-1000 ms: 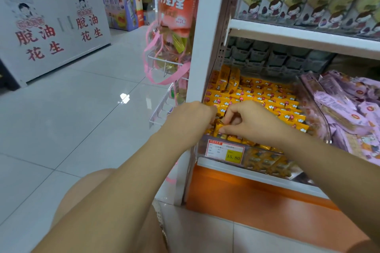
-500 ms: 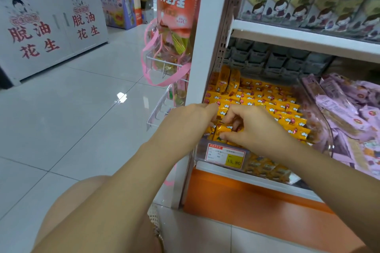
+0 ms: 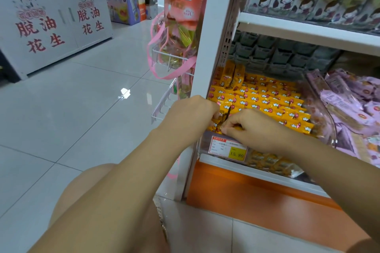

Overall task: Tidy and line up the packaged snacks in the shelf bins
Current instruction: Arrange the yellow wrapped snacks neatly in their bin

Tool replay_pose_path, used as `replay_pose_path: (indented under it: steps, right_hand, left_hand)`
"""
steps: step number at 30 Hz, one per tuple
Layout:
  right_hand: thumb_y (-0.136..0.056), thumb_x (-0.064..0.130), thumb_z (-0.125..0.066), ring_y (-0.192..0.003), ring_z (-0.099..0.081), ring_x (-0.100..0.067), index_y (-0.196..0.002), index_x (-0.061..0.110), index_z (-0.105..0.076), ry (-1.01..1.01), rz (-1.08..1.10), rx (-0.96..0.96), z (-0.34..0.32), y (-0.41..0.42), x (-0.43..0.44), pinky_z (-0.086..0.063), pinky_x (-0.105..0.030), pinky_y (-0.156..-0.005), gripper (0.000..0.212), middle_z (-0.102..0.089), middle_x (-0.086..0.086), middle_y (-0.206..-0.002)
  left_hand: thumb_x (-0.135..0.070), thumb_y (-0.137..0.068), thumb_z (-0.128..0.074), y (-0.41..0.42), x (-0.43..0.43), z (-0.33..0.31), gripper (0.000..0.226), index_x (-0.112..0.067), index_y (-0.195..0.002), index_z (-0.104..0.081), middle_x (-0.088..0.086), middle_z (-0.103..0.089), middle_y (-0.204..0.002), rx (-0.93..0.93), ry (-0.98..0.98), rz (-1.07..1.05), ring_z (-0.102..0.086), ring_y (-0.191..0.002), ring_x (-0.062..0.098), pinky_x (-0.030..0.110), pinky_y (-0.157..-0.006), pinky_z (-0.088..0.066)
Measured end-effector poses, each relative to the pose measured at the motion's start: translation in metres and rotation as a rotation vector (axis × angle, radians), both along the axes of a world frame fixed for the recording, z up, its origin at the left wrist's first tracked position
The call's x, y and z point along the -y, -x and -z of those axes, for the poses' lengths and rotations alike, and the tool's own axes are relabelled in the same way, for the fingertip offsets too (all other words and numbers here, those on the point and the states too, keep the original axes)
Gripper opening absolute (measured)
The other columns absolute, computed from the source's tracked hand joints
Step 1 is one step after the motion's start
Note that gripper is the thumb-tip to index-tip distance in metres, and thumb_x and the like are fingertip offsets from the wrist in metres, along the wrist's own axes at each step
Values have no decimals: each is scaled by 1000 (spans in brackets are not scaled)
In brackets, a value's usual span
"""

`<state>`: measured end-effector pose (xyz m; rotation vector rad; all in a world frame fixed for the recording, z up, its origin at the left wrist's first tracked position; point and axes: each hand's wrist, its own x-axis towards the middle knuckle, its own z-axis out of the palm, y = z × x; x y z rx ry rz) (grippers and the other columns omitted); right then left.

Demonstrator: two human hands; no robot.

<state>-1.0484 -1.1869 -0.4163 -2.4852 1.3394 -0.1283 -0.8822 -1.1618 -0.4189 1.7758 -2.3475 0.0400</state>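
Both grip yellow snacks (image 3: 267,99): left hand (image 3: 190,114), right hand (image 3: 254,128) | purple packs (image 3: 349,107) beside

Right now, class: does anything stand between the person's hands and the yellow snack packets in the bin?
Nothing visible does. The right hand pinches yellow snack packets at the bin's front left corner; the left hand touches them beside it, its fingertips hidden.

Left hand (image 3: 191,115) fingers hidden; purple packets (image 3: 349,104) cropped.

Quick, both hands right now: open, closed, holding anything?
Left hand: fingers curled into the orange snack packets; grip cannot be told.
Right hand: pinches one of them.
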Motion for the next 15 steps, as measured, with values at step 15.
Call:
replay_pose_path:
  steps: [15]
  right_hand:
    - [-97,25,-50,-78,-54,5,-103,23,-72,50,-42,61,-5,12,-4,-42,-10,-69,23,-67,16,-93]
  left_hand:
    - [-8,-97,-42,1,-1,9,31,-22,-123,-52,10,-61,-112,113,-136,61,-60,-98,28,36,-73,-50]
